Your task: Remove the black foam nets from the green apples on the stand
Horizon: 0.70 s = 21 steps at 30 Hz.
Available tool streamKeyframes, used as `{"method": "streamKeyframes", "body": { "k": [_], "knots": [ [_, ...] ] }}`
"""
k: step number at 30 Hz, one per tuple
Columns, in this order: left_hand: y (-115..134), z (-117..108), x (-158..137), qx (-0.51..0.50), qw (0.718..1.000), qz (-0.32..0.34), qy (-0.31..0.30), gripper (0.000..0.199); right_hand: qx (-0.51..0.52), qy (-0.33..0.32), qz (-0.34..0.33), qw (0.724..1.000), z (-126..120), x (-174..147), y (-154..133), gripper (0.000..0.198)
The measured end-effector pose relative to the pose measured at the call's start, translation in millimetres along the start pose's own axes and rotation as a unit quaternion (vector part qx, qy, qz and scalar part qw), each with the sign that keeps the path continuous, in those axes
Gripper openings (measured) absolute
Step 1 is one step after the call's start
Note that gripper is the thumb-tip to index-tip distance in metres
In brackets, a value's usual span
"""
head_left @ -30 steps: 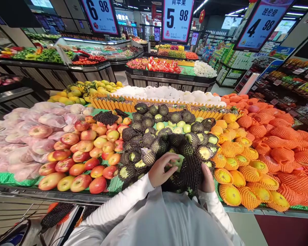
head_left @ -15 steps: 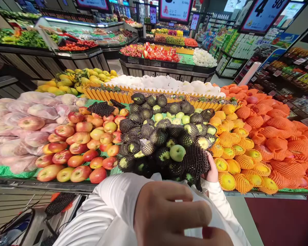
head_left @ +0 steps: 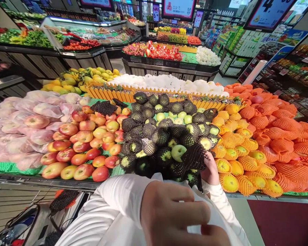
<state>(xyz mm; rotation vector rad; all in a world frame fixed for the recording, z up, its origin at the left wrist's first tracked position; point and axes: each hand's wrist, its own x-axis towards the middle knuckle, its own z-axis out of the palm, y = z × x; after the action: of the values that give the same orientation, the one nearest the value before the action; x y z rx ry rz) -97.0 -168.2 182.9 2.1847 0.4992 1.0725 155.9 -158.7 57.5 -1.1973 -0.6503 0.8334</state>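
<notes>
My right hand (head_left: 210, 169) is at the front right of the green apple pile, its fingers closed on the edge of a black foam net (head_left: 194, 158). The net looks limp and bunched, and it lies over the netted fruit below. Just left of it sits a bare green apple (head_left: 179, 153). Around these are several green apples in black nets (head_left: 159, 137). My left hand (head_left: 179, 213) is close to the camera, in front of my body. Its fingers are loosely bent with gaps between them, and I see nothing held. The tips are blurred.
Red-yellow apples (head_left: 83, 136) and wrapped pale fruit (head_left: 23, 133) lie to the left. Fruit in orange nets (head_left: 246, 164) fills the right side. A low orange fence (head_left: 110, 94) runs behind. A shopping cart (head_left: 23, 218) stands at the lower left, below the metal display edge (head_left: 74, 184).
The black net in my right hand has gone from spread out to narrower and bunched. My left hand keeps nearly the same pose. The view has shifted slightly.
</notes>
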Motion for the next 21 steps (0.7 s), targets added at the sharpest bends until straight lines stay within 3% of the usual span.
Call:
{"method": "streamKeyframes", "body": {
  "k": [2,3,4,5,6,7,9,11,14,17,21],
  "knots": [
    [-22.3,12.1,26.5,-0.044,0.998,0.03,0.043,0.015,0.047,-0.001,0.041,0.998,4.8,-4.0,-6.2,0.036],
    [-38.9,19.8,39.9,-0.092,0.991,0.078,0.052,0.012,0.054,0.005,0.048,0.997,6.1,-6.3,-7.5,0.034],
    [-57.7,28.4,51.2,-0.141,0.983,0.109,0.028,0.013,0.054,0.011,0.053,0.997,7.1,-8.7,-7.8,0.031],
    [-77.3,37.8,59.1,-0.176,0.982,0.062,0.026,0.018,0.051,0.011,0.058,0.997,8.1,-10.9,-7.3,0.026],
    [-96.0,47.5,62.7,-0.206,0.978,-0.039,0.02,0.027,0.048,0.002,0.07,0.996,9.4,-13.0,-6.3,0.022],
    [-112.5,57.1,61.9,-0.254,0.957,-0.136,-0.004,0.035,0.048,-0.018,0.09,0.995,11.2,-14.7,-5.0,0.02],
    [-135.1,73.6,49.4,-0.353,0.894,-0.27,-0.055,0.047,0.065,-0.072,0.151,0.984,15.8,-17.2,-2.3,0.022],
    [-143.4,82.9,31.7,-0.39,0.859,-0.325,-0.071,0.049,0.089,-0.116,0.218,0.965,20.4,-18.0,0.2,0.025],
    [-141.3,82.6,15.6,-0.363,0.875,-0.317,-0.039,0.04,0.097,-0.123,0.254,0.955,23.4,-16.2,2.3,0.028],
    [-139.6,75.4,15.6,-0.348,0.898,-0.269,-0.026,0.042,0.06,-0.107,0.193,0.973,21.6,-12.4,1.6,0.031],
    [-142.9,74.0,19.7,-0.369,0.888,-0.245,-0.119,0.047,0.05,-0.091,0.131,0.986,18.1,-10.2,-1.5,0.032]
  ]
}}
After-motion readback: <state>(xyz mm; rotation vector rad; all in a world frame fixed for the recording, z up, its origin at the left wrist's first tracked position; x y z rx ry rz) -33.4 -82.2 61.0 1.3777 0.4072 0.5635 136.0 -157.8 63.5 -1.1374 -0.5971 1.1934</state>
